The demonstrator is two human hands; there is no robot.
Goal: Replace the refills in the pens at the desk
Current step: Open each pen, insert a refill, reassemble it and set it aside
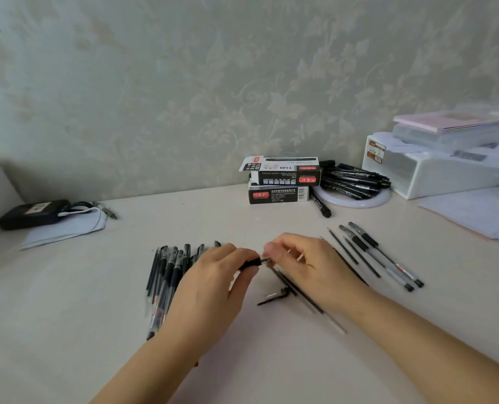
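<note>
My left hand (213, 284) grips a pen by its black grip section (249, 263) over the middle of the desk. My right hand (300, 260) pinches the metal tip end (264, 260) of that same pen, right against the left fingers. A row of several black gel pens (166, 275) lies to the left, partly under my left hand. Two clear pens (382, 255) and loose thin refills (350, 252) lie to the right. More refills and a small black part (283, 295) rest below my right hand.
Two stacked black pen boxes (280, 179) stand at the back centre, beside a pile of black markers (353, 179) on a white round plate. White storage boxes (435, 167) and papers fill the back right. A black pouch (32, 212) on papers lies at the left.
</note>
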